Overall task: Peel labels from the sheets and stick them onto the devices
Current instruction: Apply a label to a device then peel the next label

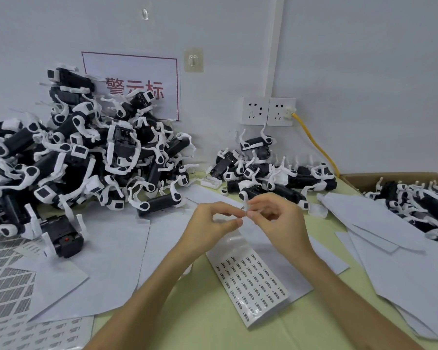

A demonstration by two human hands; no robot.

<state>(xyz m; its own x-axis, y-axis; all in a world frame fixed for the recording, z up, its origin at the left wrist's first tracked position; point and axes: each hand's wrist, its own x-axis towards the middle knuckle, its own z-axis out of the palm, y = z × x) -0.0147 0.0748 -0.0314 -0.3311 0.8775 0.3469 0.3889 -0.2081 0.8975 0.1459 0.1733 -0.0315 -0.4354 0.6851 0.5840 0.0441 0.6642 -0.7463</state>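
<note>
A long label sheet (253, 281) with rows of small dark labels lies on the table and curls up toward my hands. My left hand (213, 223) pinches the sheet's upper end between thumb and fingers. My right hand (276, 218) meets it fingertip to fingertip and pinches a small clear label (245, 207) at that end. A big heap of black-and-white devices (81, 157) fills the left. A smaller group of devices (271, 175) lies just beyond my hands. One device (61, 236) stands alone at the left front.
Blank backing sheets (379, 231) overlap at right and around my arms. Grey label sheets (8, 286) lie at the left front edge. A cardboard box (359, 178) with more devices sits at far right. Wall sockets (268, 111) with a yellow cable (316, 145) are behind.
</note>
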